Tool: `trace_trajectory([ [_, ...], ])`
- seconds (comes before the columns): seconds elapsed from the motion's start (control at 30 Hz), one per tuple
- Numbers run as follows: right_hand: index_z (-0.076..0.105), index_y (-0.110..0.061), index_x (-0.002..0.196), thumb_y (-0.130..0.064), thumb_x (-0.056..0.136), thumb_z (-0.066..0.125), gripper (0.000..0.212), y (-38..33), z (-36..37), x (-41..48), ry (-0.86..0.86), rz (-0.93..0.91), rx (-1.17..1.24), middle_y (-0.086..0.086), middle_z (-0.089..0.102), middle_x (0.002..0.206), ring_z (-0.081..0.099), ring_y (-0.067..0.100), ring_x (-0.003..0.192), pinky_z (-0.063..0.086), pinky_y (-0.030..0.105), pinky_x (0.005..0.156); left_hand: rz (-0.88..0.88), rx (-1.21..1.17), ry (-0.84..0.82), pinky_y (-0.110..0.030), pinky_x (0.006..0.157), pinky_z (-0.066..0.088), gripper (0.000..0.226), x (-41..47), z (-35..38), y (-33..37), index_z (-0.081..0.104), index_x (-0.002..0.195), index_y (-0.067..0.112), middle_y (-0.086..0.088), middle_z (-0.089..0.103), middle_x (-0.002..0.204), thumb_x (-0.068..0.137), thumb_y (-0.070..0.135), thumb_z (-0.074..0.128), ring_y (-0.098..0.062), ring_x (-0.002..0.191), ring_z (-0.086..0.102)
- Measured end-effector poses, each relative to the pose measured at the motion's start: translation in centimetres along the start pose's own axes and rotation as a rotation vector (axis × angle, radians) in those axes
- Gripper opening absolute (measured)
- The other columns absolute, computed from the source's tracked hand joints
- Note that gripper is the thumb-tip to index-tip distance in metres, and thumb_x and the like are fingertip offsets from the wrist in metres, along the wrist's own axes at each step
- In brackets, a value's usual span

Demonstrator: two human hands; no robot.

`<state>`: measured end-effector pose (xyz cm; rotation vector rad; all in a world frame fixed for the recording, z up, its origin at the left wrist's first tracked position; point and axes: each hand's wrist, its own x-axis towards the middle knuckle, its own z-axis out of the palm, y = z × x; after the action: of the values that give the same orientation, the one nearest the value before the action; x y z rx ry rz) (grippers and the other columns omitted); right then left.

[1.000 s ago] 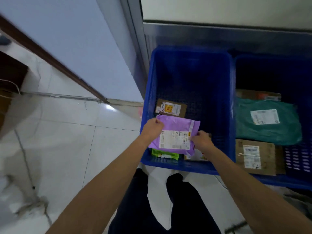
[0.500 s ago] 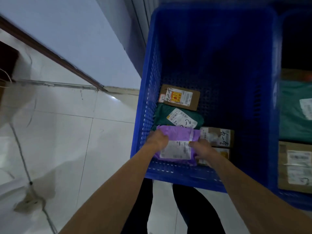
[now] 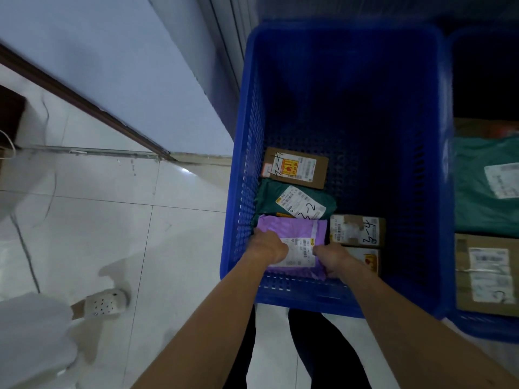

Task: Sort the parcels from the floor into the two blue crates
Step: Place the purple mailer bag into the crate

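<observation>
Fingers (image 3: pixel 281 251) of left hand (image 3: pixel 266 247) and right hand (image 3: pixel 334 261) grip crinkly purple mailer (image 3: pixel 292 228) in crate (image 3: pixel 242 192).

Two blue crates (image 3: pixel 337 80) (image 3: pixel 488 328) are holding eight parcels.
The left one is carrying five: one purple mailer (image 3: pixel 292 231), one green mailer (image 3: pixel 269 200), three cardboard boxes (image 3: pixel 320 169) (image 3: pixel 356 230) (image 3: pixel 368 259); the right one is showing three: one large green mailer (image 3: pixel 471 192), two brown cartons (image 3: pixel 463 276) (image 3: pixel 477 127).

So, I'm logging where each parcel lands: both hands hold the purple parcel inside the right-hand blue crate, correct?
Not quite. The head view shows the left hand and right hand holding the purple parcel inside the left-hand blue crate, not the right-hand blue crate.
</observation>
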<state>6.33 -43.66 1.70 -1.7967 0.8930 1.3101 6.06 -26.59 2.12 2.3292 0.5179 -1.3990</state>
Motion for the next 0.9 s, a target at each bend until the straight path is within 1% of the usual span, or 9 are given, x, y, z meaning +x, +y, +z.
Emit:
trace_trajectory([
  [0.13, 0.069, -0.007, 0.093, -0.032, 0.075, 0.057, 0.033, 1.8, -0.5, 1.5, -0.028, -0.054, -0.020, 0.017, 0.072, 0.101, 0.069, 0.034, 0.093, 0.056, 0.048, 0.091, 0.046, -0.005, -0.007, -0.032, 0.093, 0.046, 0.046, -2.1, -0.8, 0.3, 0.055, 0.133, 0.006, -0.016, 0.048, 0.142, 0.099, 0.036, 0.047, -0.030, 0.122, 0.053],
  [0.2, 0.067, -0.007, 0.088, -0.028, 0.086, 0.058, 0.022, 0.4, -1.1, -3.4, -0.006, -0.077, -0.049, 0.015, 0.070, 0.094, 0.067, 0.030, 0.089, 0.056, 0.035, 0.081, 0.070, 0.008, -0.025, -0.029, 0.083, 0.046, 0.039, -3.5, -1.1, 0.1, 0.060, 0.123, 0.007, -0.014, 0.058, 0.130, 0.098, 0.035, 0.047, -0.028, 0.113, 0.058],
  [0.27, 0.060, -0.010, 0.078, -0.020, 0.093, 0.054, 0.019, 0.0, -1.7, -6.9, 0.019, -0.118, -0.083, 0.010, 0.065, 0.084, 0.061, 0.024, 0.080, 0.045, 0.026, 0.063, 0.096, 0.021, -0.038, -0.030, 0.084, 0.048, 0.038, -5.3, -1.4, 0.0, 0.062, 0.121, 0.011, -0.012, 0.061, 0.127, 0.096, 0.035, 0.047, -0.027, 0.109, 0.059],
  [0.3, 0.056, -0.011, 0.076, -0.019, 0.094, 0.053, 0.020, 0.1, -2.0, -8.1, 0.032, -0.131, -0.110, 0.008, 0.062, 0.082, 0.059, 0.023, 0.079, 0.042, 0.026, 0.062, 0.110, 0.022, -0.043, -0.031, 0.087, 0.048, 0.038, -6.4, -1.6, 0.0, 0.062, 0.122, 0.012, -0.012, 0.061, 0.128, 0.097, 0.034, 0.047, -0.027, 0.110, 0.059],
  [0.4, 0.050, -0.010, 0.095, -0.022, 0.097, 0.052, 0.012, 1.1, -2.6, -10.9, 0.072, -0.188, -0.187, 0.008, 0.057, 0.101, 0.053, 0.025, 0.092, 0.041, 0.029, 0.075, 0.124, 0.022, -0.033, -0.030, 0.085, 0.045, 0.035, -10.4, -2.4, 0.3, 0.061, 0.124, 0.010, -0.012, 0.061, 0.127, 0.099, 0.029, 0.046, -0.028, 0.113, 0.058],
  [0.5, 0.048, -0.004, 0.122, -0.028, 0.097, 0.051, 0.035, 1.6, -3.4, -13.8, 0.134, -0.225, -0.271, 0.014, 0.059, 0.121, 0.053, 0.027, 0.098, 0.041, 0.032, 0.081, 0.132, 0.012, 0.009, -0.031, 0.086, 0.045, 0.034, -14.0, -3.6, 0.9, 0.061, 0.122, 0.008, -0.014, 0.062, 0.125, 0.099, 0.029, 0.047, -0.029, 0.112, 0.059],
  [0.67, 0.049, 0.003, 0.122, -0.024, 0.099, 0.049, 0.035, 1.5, -4.5, -18.7, 0.114, -0.295, -0.325, 0.021, 0.059, 0.126, 0.057, 0.035, 0.110, 0.038, 0.031, 0.078, 0.109, 0.009, 0.071, -0.037, 0.098, 0.047, 0.043, -18.8, -5.4, 1.9, 0.056, 0.132, 0.005, -0.015, 0.059, 0.133, 0.098, 0.031, 0.048, -0.032, 0.119, 0.057],
  [0.73, 0.052, 0.004, 0.115, -0.024, 0.099, 0.048, 0.033, 1.3, -4.9, -20.1, 0.110, -0.325, -0.352, 0.019, 0.062, 0.119, 0.058, 0.033, 0.104, 0.041, 0.033, 0.078, 0.101, -0.002, 0.092, -0.038, 0.103, 0.045, 0.049, -20.3, -6.0, 2.2, 0.053, 0.138, 0.006, -0.014, 0.056, 0.139, 0.099, 0.034, 0.049, -0.032, 0.124, 0.055],
  [0.9, 0.057, 0.002, 0.128, -0.027, 0.102, 0.043, 0.041, 0.3, -5.7, -23.2, 0.090, -0.405, -0.470, 0.020, 0.059, 0.132, 0.057, 0.035, 0.117, 0.045, 0.035, 0.090, 0.132, -0.029, 0.131, -0.042, 0.098, 0.052, 0.039, -22.2, -7.5, 2.3, 0.063, 0.120, 0.012, -0.012, 0.065, 0.122, 0.094, 0.040, 0.052, -0.026, 0.108, 0.061],
])
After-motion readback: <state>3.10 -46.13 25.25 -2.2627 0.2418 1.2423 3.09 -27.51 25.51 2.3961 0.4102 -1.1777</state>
